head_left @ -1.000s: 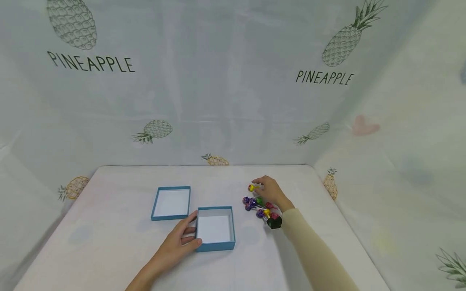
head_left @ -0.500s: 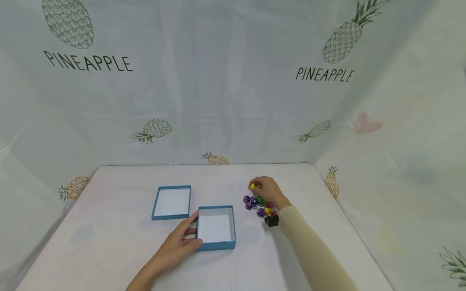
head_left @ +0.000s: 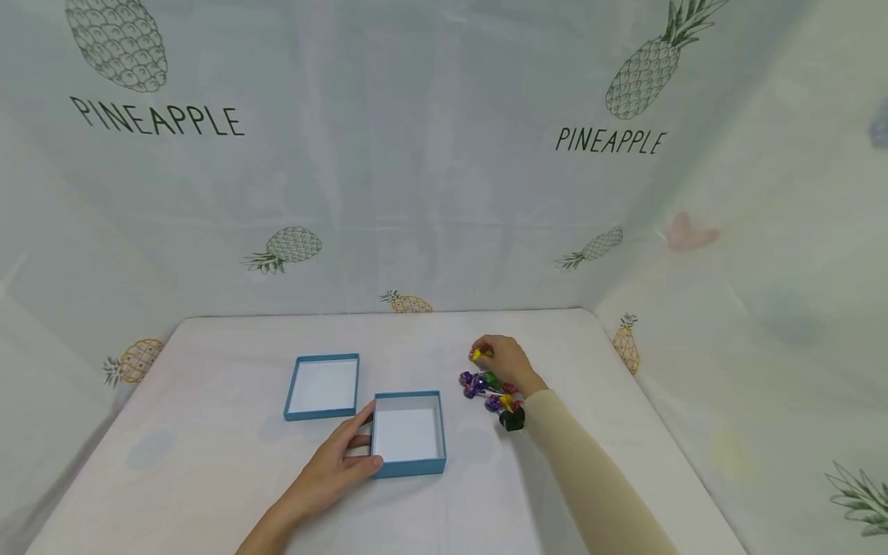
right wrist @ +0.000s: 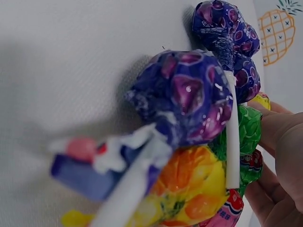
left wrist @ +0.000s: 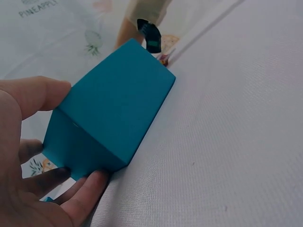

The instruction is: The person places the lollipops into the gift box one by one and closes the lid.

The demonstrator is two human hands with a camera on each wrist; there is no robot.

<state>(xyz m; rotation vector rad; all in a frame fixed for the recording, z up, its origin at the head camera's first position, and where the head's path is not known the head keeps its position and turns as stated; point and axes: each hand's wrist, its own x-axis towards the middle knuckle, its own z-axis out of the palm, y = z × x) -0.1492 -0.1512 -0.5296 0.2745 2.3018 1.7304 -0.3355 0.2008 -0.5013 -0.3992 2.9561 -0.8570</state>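
Note:
My left hand [head_left: 331,472] grips an open blue box [head_left: 409,468] with a white inside, at its left wall and near left corner. In the left wrist view, the thumb and fingers spread around the box's end [left wrist: 113,99]. At the right, my right hand [head_left: 512,362] pinches a yellow lollipop [head_left: 475,354] at the far end of a small lollipop pile. Purple lollipops [head_left: 475,383], a green one [head_left: 492,380] and others lie beside that hand. The right wrist view shows a purple lollipop [right wrist: 184,94] and an orange-yellow one [right wrist: 189,184] close up; the held one is mostly hidden there.
A shallow blue lid [head_left: 321,415] with a white inside lies behind and left of the box. A dark object [head_left: 512,419] sits by the right cuff. The white table [head_left: 208,462] meets pineapple-printed cloth at its back and sides.
My right hand's fingers have closed on the yellow lollipop, which lay at its fingertips before. The left hand and box stay put; the head view shifts slightly.

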